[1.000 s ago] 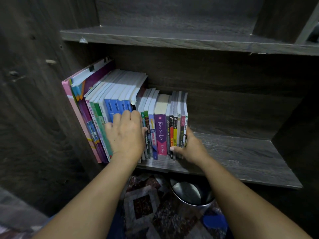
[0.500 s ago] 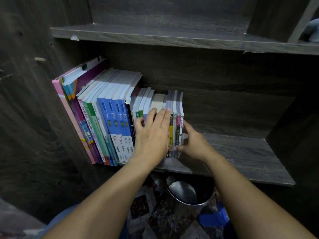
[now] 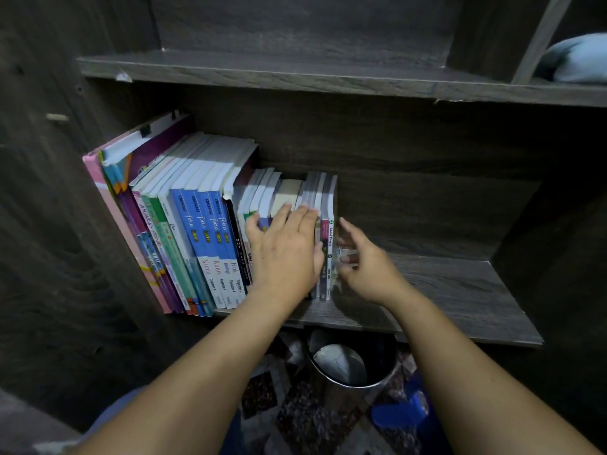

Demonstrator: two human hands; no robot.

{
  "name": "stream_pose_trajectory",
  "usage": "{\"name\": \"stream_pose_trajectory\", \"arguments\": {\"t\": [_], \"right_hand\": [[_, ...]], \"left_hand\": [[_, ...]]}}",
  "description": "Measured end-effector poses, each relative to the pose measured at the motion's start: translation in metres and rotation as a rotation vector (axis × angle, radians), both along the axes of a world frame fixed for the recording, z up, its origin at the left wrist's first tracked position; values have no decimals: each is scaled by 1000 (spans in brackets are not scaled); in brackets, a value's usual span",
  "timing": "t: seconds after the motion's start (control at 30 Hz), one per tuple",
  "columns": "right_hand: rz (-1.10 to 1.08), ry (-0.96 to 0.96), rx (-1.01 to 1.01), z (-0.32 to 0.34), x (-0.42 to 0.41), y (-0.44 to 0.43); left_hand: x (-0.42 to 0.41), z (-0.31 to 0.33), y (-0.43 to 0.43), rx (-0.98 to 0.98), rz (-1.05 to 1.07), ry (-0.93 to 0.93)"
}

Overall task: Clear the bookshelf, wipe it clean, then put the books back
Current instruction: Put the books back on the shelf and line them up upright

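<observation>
Four blue book spines each carried the word "fokus" in white. On their white lower ends the subject names read, left to right, "Kimia", "Kimia", "Biologi" and "Fizik", each with "Tingkatan 4" in small print beneath. A pale spine further left read "ANJAKAN"; its second word was unclear. A narrow spine right of the blue set showed "SPM". Cursive script on the rightmost white spine was not legible.

Dim overall, frontal light brightens the books, bookshelf corners sink into shadow, and frame edges bow.
</observation>
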State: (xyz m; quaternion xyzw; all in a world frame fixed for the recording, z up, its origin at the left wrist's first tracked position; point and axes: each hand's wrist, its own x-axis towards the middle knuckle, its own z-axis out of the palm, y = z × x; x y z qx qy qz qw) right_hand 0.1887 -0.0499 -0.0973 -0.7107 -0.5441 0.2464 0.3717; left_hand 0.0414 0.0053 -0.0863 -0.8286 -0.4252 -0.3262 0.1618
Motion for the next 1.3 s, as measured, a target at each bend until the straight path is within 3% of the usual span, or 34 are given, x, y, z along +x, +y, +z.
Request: {"name": "stream_pose_trajectory", "arguments": {"t": [0.23, 0.4, 0.6, 0.8, 1.0, 1.2, 1.3], "right_hand": [[59, 19, 76, 12, -6, 3], [110, 1, 100, 15, -10, 9], [77, -71, 119, 23, -14, 15], [92, -311, 88, 29, -19, 17], [116, -398, 96, 29, -28, 24], [128, -611, 94, 25, -55, 33], [77, -603, 100, 26, -61, 35]], "left_hand": [[4, -2, -17, 30, -16, -188], [-2, 14, -46, -402, 43, -357], [7, 19, -34, -577, 88, -225], [-9, 30, -31, -592, 122, -19], [-40, 61, -36, -636, 100, 154], [-71, 77, -38, -722, 126, 302], [-75, 77, -39, -747, 135, 347]]}}
